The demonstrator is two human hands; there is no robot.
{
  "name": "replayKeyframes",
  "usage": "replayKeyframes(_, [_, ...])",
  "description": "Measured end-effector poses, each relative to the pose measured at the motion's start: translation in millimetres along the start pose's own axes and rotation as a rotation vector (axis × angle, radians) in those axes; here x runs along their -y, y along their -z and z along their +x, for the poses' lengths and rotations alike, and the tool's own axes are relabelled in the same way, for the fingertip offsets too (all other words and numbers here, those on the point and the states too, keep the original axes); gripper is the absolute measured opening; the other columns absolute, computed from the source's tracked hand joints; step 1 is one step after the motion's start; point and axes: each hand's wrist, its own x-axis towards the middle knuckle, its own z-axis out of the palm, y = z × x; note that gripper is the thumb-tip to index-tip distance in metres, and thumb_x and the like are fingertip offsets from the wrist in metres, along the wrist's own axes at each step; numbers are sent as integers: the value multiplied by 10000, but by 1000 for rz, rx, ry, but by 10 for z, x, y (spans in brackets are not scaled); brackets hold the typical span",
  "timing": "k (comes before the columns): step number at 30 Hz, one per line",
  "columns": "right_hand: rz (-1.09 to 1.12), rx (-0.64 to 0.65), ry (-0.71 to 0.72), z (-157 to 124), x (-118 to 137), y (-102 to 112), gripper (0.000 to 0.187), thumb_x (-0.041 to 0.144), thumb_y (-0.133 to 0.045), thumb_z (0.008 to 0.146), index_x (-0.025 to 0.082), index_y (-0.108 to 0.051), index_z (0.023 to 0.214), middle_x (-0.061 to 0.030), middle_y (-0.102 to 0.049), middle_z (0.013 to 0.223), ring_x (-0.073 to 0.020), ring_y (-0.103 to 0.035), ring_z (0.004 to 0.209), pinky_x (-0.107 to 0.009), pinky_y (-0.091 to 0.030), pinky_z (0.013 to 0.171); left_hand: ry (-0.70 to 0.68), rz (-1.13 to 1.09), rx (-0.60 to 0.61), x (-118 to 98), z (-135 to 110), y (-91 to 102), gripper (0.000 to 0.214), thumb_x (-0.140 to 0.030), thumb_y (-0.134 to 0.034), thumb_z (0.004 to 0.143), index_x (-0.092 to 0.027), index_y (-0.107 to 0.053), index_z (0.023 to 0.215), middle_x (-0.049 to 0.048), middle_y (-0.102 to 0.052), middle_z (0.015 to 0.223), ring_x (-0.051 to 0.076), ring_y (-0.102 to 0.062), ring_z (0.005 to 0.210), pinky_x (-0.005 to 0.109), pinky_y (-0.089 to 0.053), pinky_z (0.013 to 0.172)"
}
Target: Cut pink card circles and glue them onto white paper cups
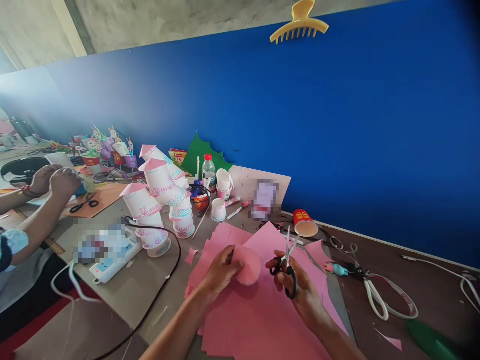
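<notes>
Between the thumb and fingers of my left hand (224,270) is a round piece of pink paper (249,267). My right hand (302,295) has its fingers through the black handles of a pair of scissors (288,255), whose metal blades point up and stand apart. A small gap separates the scissors from the paper disc. Beneath both hands lies a spread stack of pink paper sheets (262,325). Pink offcuts (191,255) lie beside the stack.
Stacked paper cups (150,215) with pink cone tops stand left of the sheets. A power strip (116,257) and black cable lie nearby. Behind are a bottle (209,172) and a red cup (304,223). Another person's hands (56,180) are at far left.
</notes>
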Motion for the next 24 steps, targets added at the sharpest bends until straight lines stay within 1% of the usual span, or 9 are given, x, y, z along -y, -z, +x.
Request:
replayKeyframes(2, [10,-44,-72,19,6,-31,500,481,-692,723,199,-516,1097,-30,-607,772,-117,-455,556,-228,-333,467,-12,2,37,13,-17,-29,490,-268,-651,710,-166,-500,1165,23,-563,870,132,-477,753,232,-345,642])
replayKeyframes(3, [4,-67,-107,27,6,-49,514,486,-715,693,190,-530,1070,-7,-584,700,-118,-457,545,-215,-308,447,-18,10,67,20,-27,-44,554,-257,-651,713,-172,-457,1224,14,-551,849,125,-469,732,231,-341,632])
replayKeyframes(6, [-17,-113,-141,36,3,-101,536,497,-761,611,184,-560,997,36,-529,603,-121,-477,529,-208,-305,438,-23,72,144,37,-53,-83,615,-253,-649,725,-173,-407,1285,-41,-457,714,97,-392,622,223,-294,562])
replayKeyframes(8, [-26,-109,-134,27,9,-129,526,493,-777,575,185,-572,949,38,-533,600,-123,-491,533,-219,-333,456,-33,110,159,36,-64,-98,616,-251,-650,725,-174,-408,1287,-55,-413,690,89,-350,595,224,-266,537])
replayKeyframes(10, [-34,-91,-128,12,26,-144,499,481,-782,568,184,-577,913,38,-538,599,-122,-498,541,-231,-361,485,-33,130,168,23,-67,-103,610,-251,-649,727,-173,-410,1283,-56,-407,692,85,-334,586,228,-252,531])
replayKeyframes(14, [-13,-76,-101,-2,72,-126,478,473,-749,626,188,-563,962,30,-547,620,-128,-509,567,-240,-378,510,-21,132,152,-7,-63,-101,598,-279,-650,727,-156,-418,1264,-62,-388,669,85,-318,572,235,-235,527])
replayKeyframes(18, [-24,-110,-69,12,56,-110,510,451,-768,597,197,-564,988,-11,-610,717,-148,-548,636,-256,-417,551,-18,143,162,-12,-69,-103,623,-301,-671,711,-158,-426,1266,-64,-370,666,92,-322,582,237,-235,533])
replayKeyframes(21, [-85,-88,-101,12,7,-124,482,437,-773,588,196,-577,956,14,-585,660,-143,-546,600,-256,-422,539,-14,163,183,-19,-83,-112,633,-303,-681,705,-167,-433,1271,-59,-376,679,93,-330,592,234,-240,538])
replayKeyframes(24, [-117,-81,-104,0,-15,-137,458,442,-771,586,193,-579,920,30,-561,626,-136,-540,572,-247,-418,515,-2,134,171,-42,-94,-126,621,-307,-690,699,-172,-452,1257,-60,-372,674,88,-322,584,228,-249,539])
